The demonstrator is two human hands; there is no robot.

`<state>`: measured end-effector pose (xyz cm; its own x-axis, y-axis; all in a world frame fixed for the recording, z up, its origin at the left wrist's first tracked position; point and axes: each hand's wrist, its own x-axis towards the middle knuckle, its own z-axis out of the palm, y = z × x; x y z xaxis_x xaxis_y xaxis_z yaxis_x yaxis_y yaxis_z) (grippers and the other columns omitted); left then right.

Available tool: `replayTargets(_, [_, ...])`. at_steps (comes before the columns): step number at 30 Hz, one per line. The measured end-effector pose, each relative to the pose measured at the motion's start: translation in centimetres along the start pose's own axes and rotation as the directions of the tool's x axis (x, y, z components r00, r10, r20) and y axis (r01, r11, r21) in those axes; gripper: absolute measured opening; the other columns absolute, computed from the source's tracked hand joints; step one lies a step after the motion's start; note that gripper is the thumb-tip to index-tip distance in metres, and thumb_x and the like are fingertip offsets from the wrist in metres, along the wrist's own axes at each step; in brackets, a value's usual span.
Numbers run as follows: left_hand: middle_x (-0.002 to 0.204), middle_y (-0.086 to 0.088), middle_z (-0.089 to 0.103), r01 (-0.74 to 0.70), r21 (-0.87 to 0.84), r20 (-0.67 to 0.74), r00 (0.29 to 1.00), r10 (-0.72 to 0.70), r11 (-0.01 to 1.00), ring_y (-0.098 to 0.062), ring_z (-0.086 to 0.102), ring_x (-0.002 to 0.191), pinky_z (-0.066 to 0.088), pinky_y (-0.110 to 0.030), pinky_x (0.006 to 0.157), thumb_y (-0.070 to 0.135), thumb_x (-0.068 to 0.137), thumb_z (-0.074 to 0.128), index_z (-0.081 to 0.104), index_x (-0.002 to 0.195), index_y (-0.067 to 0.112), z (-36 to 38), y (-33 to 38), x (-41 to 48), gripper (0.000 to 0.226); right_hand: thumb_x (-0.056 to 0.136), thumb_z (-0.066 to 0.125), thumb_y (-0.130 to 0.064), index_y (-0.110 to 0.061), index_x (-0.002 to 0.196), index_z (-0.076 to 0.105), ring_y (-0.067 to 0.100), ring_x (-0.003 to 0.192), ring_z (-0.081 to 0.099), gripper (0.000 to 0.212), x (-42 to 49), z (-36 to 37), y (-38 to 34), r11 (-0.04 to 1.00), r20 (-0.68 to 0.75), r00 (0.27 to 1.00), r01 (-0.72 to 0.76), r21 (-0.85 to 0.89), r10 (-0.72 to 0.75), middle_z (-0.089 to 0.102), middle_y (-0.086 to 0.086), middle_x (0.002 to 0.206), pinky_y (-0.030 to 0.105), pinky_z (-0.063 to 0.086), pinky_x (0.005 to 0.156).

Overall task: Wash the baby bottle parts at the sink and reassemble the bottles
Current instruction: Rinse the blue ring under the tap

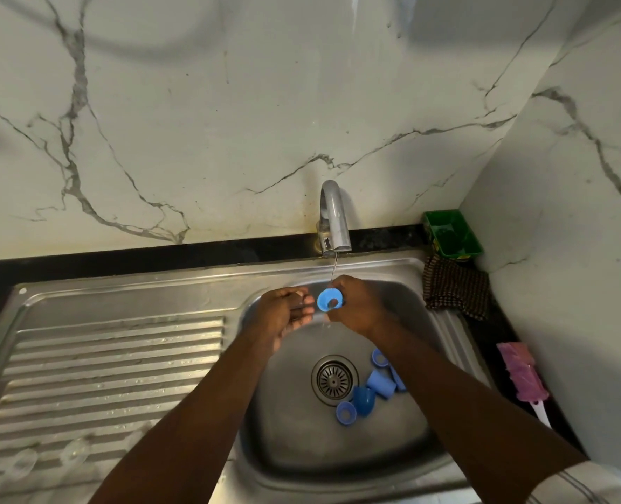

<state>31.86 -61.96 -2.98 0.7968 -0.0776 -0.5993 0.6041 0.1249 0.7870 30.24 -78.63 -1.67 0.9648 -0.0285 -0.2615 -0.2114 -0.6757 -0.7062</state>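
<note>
My right hand (356, 307) grips a blue bottle collar ring (327, 300) under the thin stream of water from the tap (334, 220). My left hand (287, 314) is just left of the ring, its fingers loosely curled and cupped toward it; whether they touch it I cannot tell. Several more blue caps and rings (369, 389) lie in the steel sink basin (294, 431), right of the drain (334, 380). Two clear teats (43, 458) rest on the draining board (112, 365).
A pink bottle brush (523, 376) lies on the dark counter right of the sink. A brown checked cloth (454, 289) and a green tub (450, 234) sit at the back right corner. Marble wall closes in behind and to the right.
</note>
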Motion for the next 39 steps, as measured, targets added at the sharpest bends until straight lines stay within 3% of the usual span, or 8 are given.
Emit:
replayTargets(4, [0.101, -0.010, 0.077, 0.020, -0.019, 0.032, 0.999, -0.019, 1.000, -0.024, 0.075, 0.094, 0.061, -0.037, 0.083, 0.008, 0.098, 0.060, 0.069, 0.115, 0.007, 0.4, -0.1, -0.2, 0.019, 0.076, 0.079, -0.006, -0.014, 0.111, 0.057, 0.019, 0.092, 0.061, 0.041, 0.2, -0.4, 0.0, 0.991, -0.202, 0.978, 0.025, -0.129, -0.051, 0.063, 0.004, 0.102, 0.033, 0.055, 0.078])
replayTargets(12, [0.106, -0.009, 0.076, -0.119, 0.005, 0.091, 0.989, 0.118, 0.993, -0.020, 0.075, 0.094, 0.061, -0.036, 0.085, 0.004, 0.091, 0.068, 0.069, 0.114, 0.007, 2.6, 0.9, -0.1, 0.023, 0.085, 0.076, -0.019, -0.017, 0.109, 0.061, 0.003, 0.080, 0.056, 0.029, 0.4, -0.6, -0.9, 0.985, -0.228, 0.964, 0.159, 0.070, -0.139, 0.060, -0.009, 0.092, 0.009, 0.039, 0.061])
replayTargets(16, [0.100, -0.008, 0.077, -0.277, 0.155, 0.048, 0.961, 0.273, 0.948, -0.022, 0.076, 0.089, 0.062, -0.038, 0.081, 0.001, 0.082, 0.077, 0.071, 0.109, 0.007, 2.9, 1.9, 0.1, 0.028, 0.085, 0.077, -0.012, -0.013, 0.115, 0.059, 0.006, 0.088, 0.062, 0.036, 0.7, -0.6, -1.4, 0.931, -0.176, 0.981, 0.137, 0.338, -0.080, 0.064, -0.006, 0.098, 0.010, 0.050, 0.070])
replayTargets(20, [0.098, -0.007, 0.077, -0.390, 0.256, 0.011, 0.916, 0.401, 0.884, -0.022, 0.075, 0.085, 0.062, -0.035, 0.077, 0.008, 0.082, 0.080, 0.074, 0.109, 0.009, 2.4, 2.4, 0.2, 0.028, 0.080, 0.078, -0.003, -0.007, 0.120, 0.058, 0.024, 0.106, 0.066, 0.046, 1.1, -0.5, -1.5, 0.815, -0.095, 0.995, 0.062, 0.577, -0.008, 0.067, 0.010, 0.116, 0.038, 0.056, 0.093])
replayTargets(26, [0.098, -0.007, 0.077, -0.382, 0.278, 0.061, 0.923, 0.381, 0.881, -0.024, 0.075, 0.091, 0.060, -0.040, 0.088, 0.023, 0.092, 0.070, 0.075, 0.111, 0.009, 0.9, 2.0, 0.6, 0.024, 0.093, 0.065, -0.006, -0.004, 0.127, 0.062, 0.024, 0.110, 0.069, 0.034, 0.8, 0.1, -0.8, 0.619, 0.180, 0.983, -0.154, 0.770, 0.021, 0.069, 0.015, 0.120, 0.037, 0.054, 0.098])
replayTargets(32, [0.099, -0.010, 0.077, -0.077, 0.167, 0.084, 0.994, 0.064, 0.983, -0.022, 0.075, 0.094, 0.058, -0.043, 0.094, 0.014, 0.100, 0.059, 0.072, 0.111, 0.008, 1.1, 0.5, 0.9, 0.018, 0.087, 0.074, -0.011, -0.006, 0.121, 0.067, 0.021, 0.101, 0.071, 0.035, 0.0, -0.4, 0.4, 0.869, 0.105, 0.994, -0.088, 0.487, 0.041, 0.073, 0.010, 0.109, 0.037, 0.057, 0.094])
replayTargets(36, [0.103, -0.010, 0.076, -0.032, 0.104, 0.114, 0.993, 0.020, 0.994, -0.019, 0.075, 0.092, 0.060, -0.035, 0.089, 0.003, 0.096, 0.061, 0.071, 0.108, 0.010, 2.0, -0.2, 0.3, 0.017, 0.078, 0.080, -0.004, -0.003, 0.112, 0.069, 0.024, 0.097, 0.068, 0.036, -0.2, -1.1, 0.4, 0.957, 0.004, 0.999, 0.040, 0.286, -0.043, 0.072, 0.013, 0.105, 0.037, 0.057, 0.089])
replayTargets(39, [0.110, -0.014, 0.074, -0.046, 0.086, 0.133, 0.991, 0.034, 0.995, -0.023, 0.075, 0.095, 0.060, -0.034, 0.086, -0.003, 0.092, 0.063, 0.070, 0.112, 0.005, 2.6, -0.4, 0.3, 0.023, 0.081, 0.075, 0.002, -0.003, 0.114, 0.066, 0.019, 0.095, 0.065, 0.034, -0.8, -1.6, 0.6, 0.968, -0.033, 0.992, 0.124, 0.217, -0.120, 0.069, 0.012, 0.107, 0.019, 0.052, 0.079])
